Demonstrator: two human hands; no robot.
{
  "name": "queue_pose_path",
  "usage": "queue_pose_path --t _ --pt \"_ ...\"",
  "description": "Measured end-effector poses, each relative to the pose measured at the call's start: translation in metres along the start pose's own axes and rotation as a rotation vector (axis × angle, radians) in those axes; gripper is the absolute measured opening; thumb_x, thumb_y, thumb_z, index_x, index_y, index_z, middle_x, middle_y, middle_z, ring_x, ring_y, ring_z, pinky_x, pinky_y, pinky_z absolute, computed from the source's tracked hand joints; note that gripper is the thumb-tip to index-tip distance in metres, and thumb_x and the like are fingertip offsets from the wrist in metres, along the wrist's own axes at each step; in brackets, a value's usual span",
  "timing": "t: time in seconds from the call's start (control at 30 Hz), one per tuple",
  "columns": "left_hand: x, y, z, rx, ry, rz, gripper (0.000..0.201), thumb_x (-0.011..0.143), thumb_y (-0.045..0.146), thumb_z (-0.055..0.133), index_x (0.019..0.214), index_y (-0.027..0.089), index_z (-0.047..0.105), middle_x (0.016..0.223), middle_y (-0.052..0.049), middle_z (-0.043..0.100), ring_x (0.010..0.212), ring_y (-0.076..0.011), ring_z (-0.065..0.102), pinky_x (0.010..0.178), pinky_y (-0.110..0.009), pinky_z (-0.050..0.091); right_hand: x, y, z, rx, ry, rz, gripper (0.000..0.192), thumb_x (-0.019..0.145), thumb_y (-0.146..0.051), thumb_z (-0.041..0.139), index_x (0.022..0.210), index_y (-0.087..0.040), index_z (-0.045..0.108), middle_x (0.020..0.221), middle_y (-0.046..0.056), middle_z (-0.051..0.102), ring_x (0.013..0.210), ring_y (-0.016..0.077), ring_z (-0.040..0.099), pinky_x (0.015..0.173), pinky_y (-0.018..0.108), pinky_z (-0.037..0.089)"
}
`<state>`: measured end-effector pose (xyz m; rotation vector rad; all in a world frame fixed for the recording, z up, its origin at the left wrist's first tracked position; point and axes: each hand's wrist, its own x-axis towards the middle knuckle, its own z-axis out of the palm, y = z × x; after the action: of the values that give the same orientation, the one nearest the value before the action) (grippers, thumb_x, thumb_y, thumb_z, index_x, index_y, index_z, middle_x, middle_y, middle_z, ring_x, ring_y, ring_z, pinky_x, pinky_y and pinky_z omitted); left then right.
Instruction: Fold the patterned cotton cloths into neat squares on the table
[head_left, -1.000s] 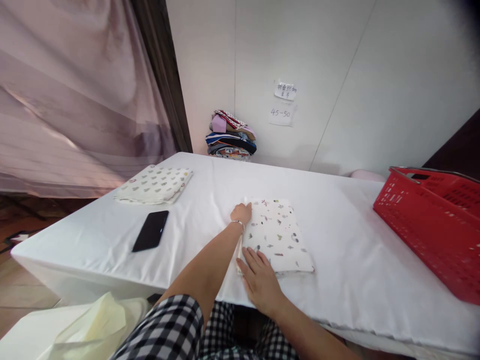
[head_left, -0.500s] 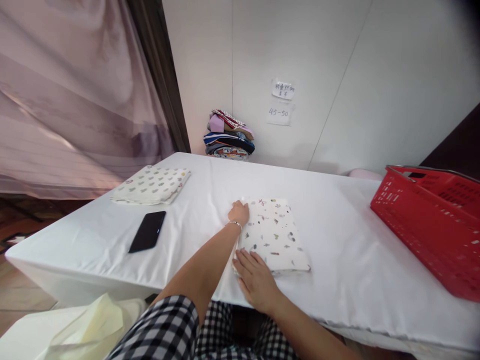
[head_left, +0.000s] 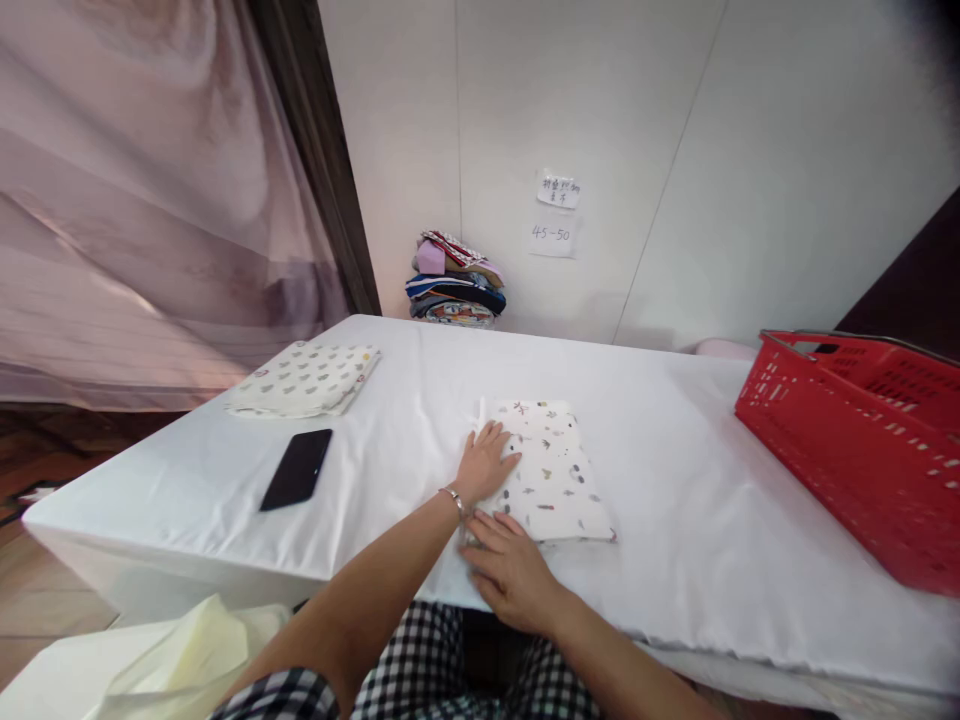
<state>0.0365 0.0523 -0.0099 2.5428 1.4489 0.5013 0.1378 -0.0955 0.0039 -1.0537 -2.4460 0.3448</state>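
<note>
In front of me a folded white cloth (head_left: 559, 470) with small printed motifs lies flat on the white-covered table (head_left: 667, 480). My left hand (head_left: 484, 465), a bracelet at its wrist, rests on the cloth's left edge with the fingers spread. Just nearer to me, my right hand (head_left: 510, 570) lies flat on the near left corner, fingers stretched out. Neither hand grips anything. Part of the cloth's left side is hidden under the hands.
A second folded printed cloth (head_left: 311, 378) lies at the table's far left, with a black phone (head_left: 297, 470) nearer. A red basket (head_left: 847, 450) stands at the right. Stacked folded fabrics (head_left: 455, 285) sit against the wall behind, below paper signs (head_left: 553, 235).
My left hand has come nearer to me and its fingers have spread out from a closed shape on the cloth's edge. My right hand stays at the near corner.
</note>
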Motion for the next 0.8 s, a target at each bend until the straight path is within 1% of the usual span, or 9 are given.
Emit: queue_pose_path --t 0.07,0.13,0.2,0.27,0.37,0.43,0.5,0.6,0.8 --pt "0.000 0.001 0.001 0.019 0.022 -0.001 0.047 0.090 0.047 0.034 0.129 0.023 0.043 0.145 -0.005 0.033 0.137 -0.0229 0.018 0.109 -0.050 0.015 -0.002 0.007 -0.006 0.119 0.045 -0.026 0.032 0.085 -0.020 0.044 0.114 -0.023 0.058 0.128 0.002 0.054 0.125 0.0152 0.041 0.106 0.036 0.029" --pt "0.000 0.003 0.001 0.034 0.039 -0.024 0.046 0.090 0.047 0.033 0.128 0.023 0.045 0.145 -0.006 0.034 0.137 -0.0243 0.017 0.109 -0.051 0.015 -0.002 0.020 -0.016 0.192 0.141 -0.018 0.031 0.087 -0.019 0.040 0.112 -0.023 0.060 0.117 0.001 0.062 0.118 0.0125 0.049 0.103 0.033 0.033" --pt "-0.002 0.005 0.000 0.050 0.052 -0.051 0.044 0.090 0.046 0.034 0.126 0.023 0.046 0.144 -0.007 0.034 0.137 -0.0254 0.017 0.108 -0.052 0.016 0.001 0.038 -0.028 0.174 0.233 0.050 0.032 0.089 -0.021 0.038 0.111 -0.022 0.061 0.114 0.003 0.064 0.115 0.0133 0.051 0.103 0.033 0.034" --pt "-0.003 0.007 0.000 0.057 0.068 -0.068 0.044 0.090 0.045 0.034 0.126 0.022 0.047 0.144 -0.008 0.034 0.137 -0.0258 0.017 0.109 -0.051 0.017 0.007 0.061 -0.040 0.085 0.264 0.181 0.034 0.088 -0.024 0.039 0.115 -0.019 0.060 0.121 0.006 0.060 0.120 0.0168 0.046 0.104 0.036 0.033" --pt "-0.004 0.008 0.001 0.040 0.089 -0.115 0.047 0.090 0.045 0.034 0.129 0.020 0.044 0.146 -0.008 0.031 0.137 -0.0262 0.017 0.109 -0.048 0.017 0.018 0.099 -0.055 -0.108 0.188 0.430 0.044 0.087 -0.031 0.041 0.126 -0.014 0.051 0.139 0.011 0.042 0.132 0.0231 0.030 0.107 0.042 0.025" --pt "-0.004 0.008 0.003 0.020 0.091 -0.169 0.051 0.089 0.047 0.035 0.131 0.018 0.041 0.147 -0.008 0.028 0.137 -0.0269 0.017 0.109 -0.047 0.017 0.024 0.121 -0.059 -0.217 0.066 0.571 0.052 0.087 -0.038 0.040 0.133 -0.013 0.042 0.146 0.012 0.028 0.136 0.0259 0.017 0.108 0.045 0.019" --pt "-0.004 0.007 0.005 0.002 0.085 -0.211 0.053 0.089 0.047 0.034 0.133 0.017 0.038 0.148 -0.008 0.026 0.136 -0.0275 0.019 0.109 -0.046 0.018 0.030 0.136 -0.059 -0.284 -0.066 0.660 0.056 0.089 -0.043 0.036 0.136 -0.014 0.036 0.149 0.011 0.022 0.138 0.0262 0.012 0.108 0.047 0.013" --pt "-0.003 0.008 0.006 -0.016 0.076 -0.226 0.052 0.090 0.046 0.032 0.133 0.017 0.038 0.148 -0.008 0.026 0.131 -0.0272 0.029 0.107 -0.044 0.022 0.038 0.148 -0.056 -0.334 -0.179 0.701 0.058 0.090 -0.050 0.027 0.137 -0.016 0.033 0.149 0.011 0.021 0.138 0.0249 0.011 0.108 0.048 0.009" --pt "-0.004 0.009 0.003 -0.018 0.075 -0.215 0.049 0.090 0.042 0.033 0.132 0.016 0.039 0.147 -0.009 0.027 0.126 -0.0254 0.035 0.104 -0.042 0.025 0.069 0.156 -0.052 -0.366 -0.195 0.654 0.062 0.089 -0.055 0.022 0.137 -0.017 0.032 0.150 0.010 0.019 0.137 0.0235 0.009 0.108 0.046 0.005"
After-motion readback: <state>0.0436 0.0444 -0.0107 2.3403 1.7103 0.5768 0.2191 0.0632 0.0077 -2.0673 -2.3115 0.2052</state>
